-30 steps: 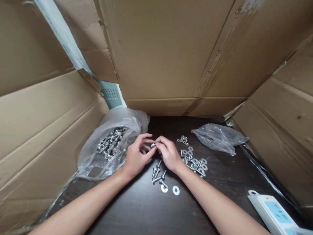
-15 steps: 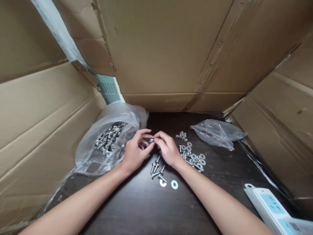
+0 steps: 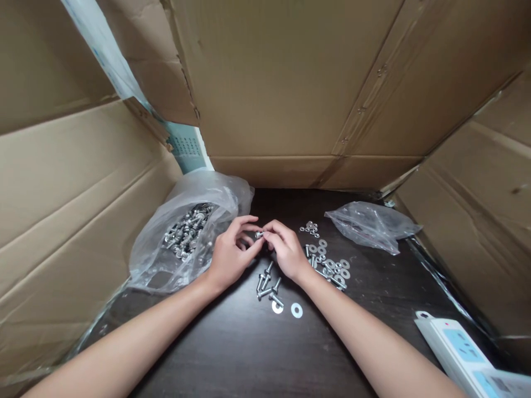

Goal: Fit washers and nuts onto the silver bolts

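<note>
Between my two hands, over the middle of the dark table, is a small silver bolt [image 3: 259, 235], partly hidden by fingertips. My left hand [image 3: 233, 249] pinches its left end with thumb and fingertips. From the other side, the thumb and forefinger of my right hand [image 3: 285, 249] close on it. Just below the hands lie several loose bolts [image 3: 267, 283], with two flat washers [image 3: 296, 310] in front of them. Right of my right hand spreads a mix of bolts and washers [image 3: 332, 268], and behind that a small group of nuts [image 3: 310, 228].
A clear plastic bag [image 3: 153, 249] full of bolts lies open on the left. Another plastic bag [image 3: 373, 224] rests at the back right. A white power strip [image 3: 452, 342] sits at the front right. Cardboard walls [image 3: 290, 99] enclose the table [image 3: 232, 354] behind and on both sides.
The view has shifted slightly. Both hands keep their pinch on the small bolt in nearly the same place, and the loose parts lie as before.
</note>
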Demonstrator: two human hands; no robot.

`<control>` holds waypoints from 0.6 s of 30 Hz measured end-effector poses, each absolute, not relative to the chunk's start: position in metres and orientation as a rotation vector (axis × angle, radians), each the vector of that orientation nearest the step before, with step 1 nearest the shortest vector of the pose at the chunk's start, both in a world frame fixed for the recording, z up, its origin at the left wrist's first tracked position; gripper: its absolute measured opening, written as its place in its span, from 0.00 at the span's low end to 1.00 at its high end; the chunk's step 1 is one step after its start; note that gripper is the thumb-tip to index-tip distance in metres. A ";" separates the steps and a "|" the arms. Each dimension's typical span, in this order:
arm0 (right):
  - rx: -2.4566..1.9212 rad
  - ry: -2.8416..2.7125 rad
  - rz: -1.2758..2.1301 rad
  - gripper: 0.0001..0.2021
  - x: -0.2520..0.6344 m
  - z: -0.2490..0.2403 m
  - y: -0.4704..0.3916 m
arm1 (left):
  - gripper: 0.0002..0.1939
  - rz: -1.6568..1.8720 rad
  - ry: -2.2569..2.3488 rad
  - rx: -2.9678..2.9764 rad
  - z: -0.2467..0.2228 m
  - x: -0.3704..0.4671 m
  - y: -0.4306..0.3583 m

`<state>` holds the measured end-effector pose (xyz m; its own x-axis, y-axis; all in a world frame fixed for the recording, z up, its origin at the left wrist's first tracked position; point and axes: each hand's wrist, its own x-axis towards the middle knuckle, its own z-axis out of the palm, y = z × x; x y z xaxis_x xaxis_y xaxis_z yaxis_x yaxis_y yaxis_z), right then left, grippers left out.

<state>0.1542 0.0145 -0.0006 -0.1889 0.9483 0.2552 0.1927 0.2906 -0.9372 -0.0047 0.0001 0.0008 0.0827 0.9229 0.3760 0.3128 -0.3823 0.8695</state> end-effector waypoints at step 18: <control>-1.093 -1.658 0.957 0.19 0.153 -0.003 0.017 | 0.19 1.329 1.192 1.802 0.001 -0.005 -0.001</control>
